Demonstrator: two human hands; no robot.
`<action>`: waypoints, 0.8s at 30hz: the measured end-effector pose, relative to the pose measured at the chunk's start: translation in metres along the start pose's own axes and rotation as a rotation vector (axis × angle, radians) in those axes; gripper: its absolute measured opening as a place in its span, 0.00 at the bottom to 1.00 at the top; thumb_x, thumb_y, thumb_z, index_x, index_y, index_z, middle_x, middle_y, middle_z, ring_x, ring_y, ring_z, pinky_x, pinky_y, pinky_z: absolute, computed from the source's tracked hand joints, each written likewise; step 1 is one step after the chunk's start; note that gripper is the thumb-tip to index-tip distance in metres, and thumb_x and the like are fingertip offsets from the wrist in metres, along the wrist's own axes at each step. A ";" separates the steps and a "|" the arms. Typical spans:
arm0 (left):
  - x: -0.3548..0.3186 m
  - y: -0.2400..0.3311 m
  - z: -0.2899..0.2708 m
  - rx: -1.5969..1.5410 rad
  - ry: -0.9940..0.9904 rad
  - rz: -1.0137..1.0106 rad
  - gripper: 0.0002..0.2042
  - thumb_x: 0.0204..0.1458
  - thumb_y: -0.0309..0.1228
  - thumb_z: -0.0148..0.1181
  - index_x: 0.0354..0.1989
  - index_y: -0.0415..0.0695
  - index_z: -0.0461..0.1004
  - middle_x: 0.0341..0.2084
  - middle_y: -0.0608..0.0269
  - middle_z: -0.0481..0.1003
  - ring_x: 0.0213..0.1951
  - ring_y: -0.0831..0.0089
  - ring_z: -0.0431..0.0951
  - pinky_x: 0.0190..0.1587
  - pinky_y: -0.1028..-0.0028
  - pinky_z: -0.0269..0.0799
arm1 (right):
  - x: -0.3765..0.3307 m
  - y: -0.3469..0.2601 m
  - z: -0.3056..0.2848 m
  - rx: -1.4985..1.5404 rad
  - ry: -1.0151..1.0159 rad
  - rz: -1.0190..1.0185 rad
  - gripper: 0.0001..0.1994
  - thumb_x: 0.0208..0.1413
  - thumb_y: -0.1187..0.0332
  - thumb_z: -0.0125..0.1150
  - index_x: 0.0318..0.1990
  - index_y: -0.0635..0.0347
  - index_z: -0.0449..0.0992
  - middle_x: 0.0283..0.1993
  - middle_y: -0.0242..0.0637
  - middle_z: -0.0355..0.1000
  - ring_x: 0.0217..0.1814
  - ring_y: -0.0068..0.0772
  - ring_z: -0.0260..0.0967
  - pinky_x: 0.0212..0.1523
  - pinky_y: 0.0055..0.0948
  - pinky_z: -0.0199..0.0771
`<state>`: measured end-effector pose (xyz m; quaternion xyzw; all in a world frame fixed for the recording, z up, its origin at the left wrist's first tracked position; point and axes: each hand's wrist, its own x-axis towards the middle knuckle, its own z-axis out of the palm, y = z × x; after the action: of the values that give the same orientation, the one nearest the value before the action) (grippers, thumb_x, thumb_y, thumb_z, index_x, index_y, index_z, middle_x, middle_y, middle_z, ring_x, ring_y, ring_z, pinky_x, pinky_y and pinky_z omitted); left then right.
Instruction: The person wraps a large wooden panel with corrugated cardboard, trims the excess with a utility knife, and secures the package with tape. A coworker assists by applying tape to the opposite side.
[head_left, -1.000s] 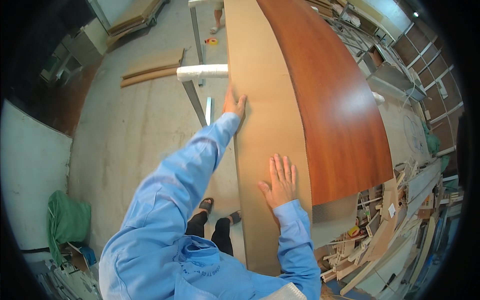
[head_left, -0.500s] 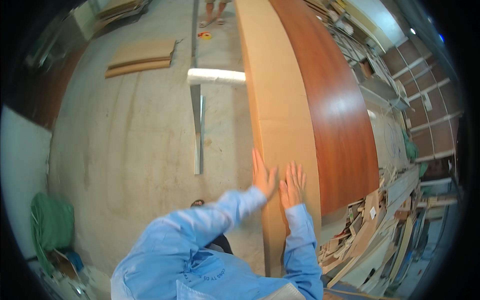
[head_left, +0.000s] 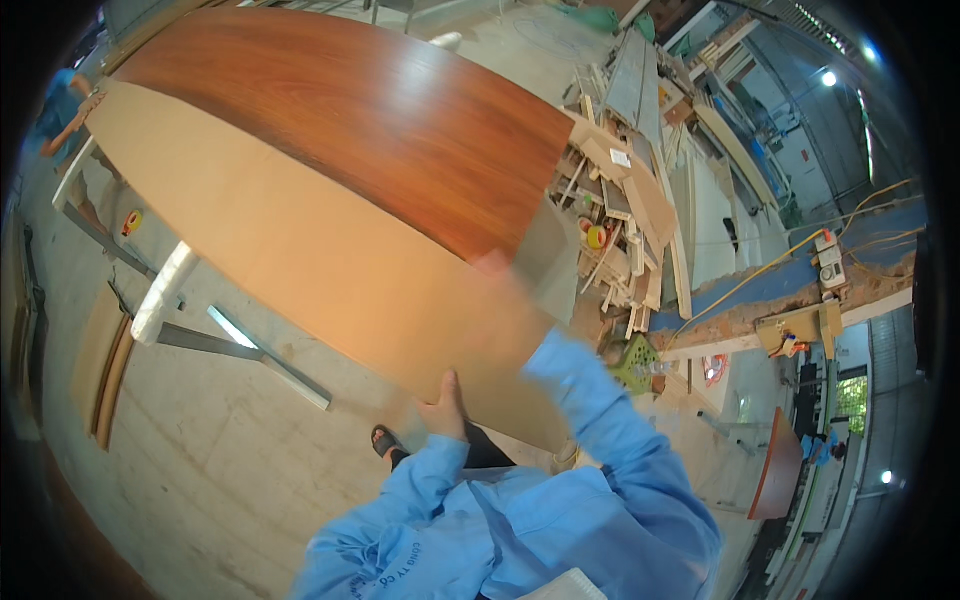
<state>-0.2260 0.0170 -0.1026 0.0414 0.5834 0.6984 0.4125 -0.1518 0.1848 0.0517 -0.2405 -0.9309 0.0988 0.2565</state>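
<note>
A long tan cardboard sheet (head_left: 290,230) stretches from the far left toward my body, lying along the near side of a glossy reddish-brown wooden panel (head_left: 380,110). At the cardboard's near long edge is my left hand (head_left: 445,410), its thumb pointing up against the edge and its other fingers mostly hidden; it appears to grip there. My right hand (head_left: 505,305) is over the cardboard near the corner of the wooden panel. Motion smears its fingers, so their shape does not show.
At the far left a co-worker's hand (head_left: 92,102) touches the cardboard's far end. A white padded bar (head_left: 165,290) and metal rails (head_left: 290,380) stand below. Wood offcuts (head_left: 610,210) lie piled at right, near a green crate (head_left: 635,365). A tape roll (head_left: 132,222) is on the floor.
My view has swung to the right. Both hands were flat on the cardboard; now the left is at its near edge, and the right has moved toward the wooden panel, blurred.
</note>
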 end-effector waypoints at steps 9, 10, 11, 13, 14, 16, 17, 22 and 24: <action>-0.017 0.040 -0.003 -0.059 0.003 -0.139 0.26 0.56 0.37 0.62 0.59 0.39 0.62 0.53 0.56 0.70 0.51 0.66 0.73 0.53 0.68 0.70 | -0.145 0.209 -0.019 0.022 -0.035 1.269 0.30 0.61 0.45 0.52 0.59 0.62 0.68 0.58 0.55 0.69 0.62 0.54 0.65 0.59 0.42 0.67; -0.019 0.043 -0.001 -0.070 0.030 -0.103 0.27 0.55 0.38 0.63 0.59 0.39 0.63 0.52 0.56 0.71 0.50 0.67 0.73 0.52 0.68 0.70 | -0.169 0.231 -0.015 -0.033 0.080 1.199 0.29 0.61 0.47 0.53 0.57 0.64 0.69 0.57 0.53 0.70 0.61 0.52 0.66 0.60 0.41 0.66; -0.019 0.046 0.001 -0.103 0.029 0.007 0.27 0.55 0.39 0.64 0.59 0.39 0.64 0.52 0.56 0.71 0.49 0.67 0.74 0.51 0.69 0.71 | -0.191 0.241 -0.011 0.210 0.164 1.128 0.26 0.61 0.49 0.54 0.55 0.64 0.72 0.56 0.48 0.72 0.58 0.44 0.70 0.53 0.38 0.71; -0.018 0.048 0.003 0.046 0.141 -0.100 0.27 0.55 0.39 0.64 0.58 0.39 0.64 0.51 0.56 0.72 0.49 0.67 0.74 0.50 0.69 0.71 | -0.215 0.229 0.012 0.829 0.087 1.046 0.22 0.64 0.51 0.52 0.51 0.61 0.76 0.50 0.36 0.77 0.49 0.27 0.73 0.40 0.26 0.73; -0.017 0.048 0.002 0.094 0.203 -0.119 0.27 0.54 0.40 0.65 0.58 0.39 0.65 0.50 0.57 0.73 0.49 0.67 0.74 0.50 0.69 0.72 | -0.221 0.213 0.019 1.013 -0.046 0.963 0.23 0.64 0.50 0.50 0.50 0.63 0.76 0.48 0.38 0.77 0.47 0.28 0.74 0.43 0.28 0.74; -0.016 0.045 0.005 0.209 0.258 -0.092 0.26 0.56 0.43 0.61 0.56 0.38 0.67 0.47 0.54 0.75 0.43 0.68 0.78 0.41 0.68 0.76 | -0.204 0.187 0.029 1.477 -0.250 0.733 0.23 0.64 0.54 0.51 0.54 0.66 0.73 0.48 0.40 0.76 0.47 0.26 0.73 0.49 0.30 0.73; -0.018 0.042 0.007 0.150 0.270 -0.010 0.26 0.56 0.45 0.60 0.56 0.38 0.67 0.47 0.54 0.75 0.43 0.68 0.77 0.41 0.68 0.76 | -0.194 0.174 0.022 1.453 -0.402 0.708 0.21 0.63 0.58 0.54 0.54 0.66 0.73 0.48 0.39 0.75 0.46 0.25 0.72 0.49 0.29 0.73; -0.052 0.017 0.024 -0.221 0.192 -0.068 0.32 0.58 0.57 0.49 0.61 0.44 0.64 0.52 0.55 0.73 0.50 0.64 0.75 0.49 0.64 0.74 | -0.133 0.119 -0.076 1.330 -0.539 0.451 0.14 0.56 0.70 0.60 0.48 0.67 0.75 0.40 0.34 0.76 0.37 0.21 0.70 0.37 0.25 0.70; -0.068 0.007 0.027 -0.433 0.148 -0.206 0.35 0.59 0.63 0.40 0.64 0.47 0.62 0.55 0.57 0.71 0.55 0.60 0.73 0.55 0.59 0.72 | -0.108 0.084 -0.117 1.170 -0.547 0.232 0.11 0.55 0.71 0.60 0.44 0.66 0.76 0.35 0.36 0.75 0.32 0.25 0.70 0.33 0.26 0.70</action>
<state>-0.1709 -0.0042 -0.0597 -0.1589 0.4500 0.7626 0.4367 0.0248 0.2110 0.0785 -0.1262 -0.7232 0.6735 0.0868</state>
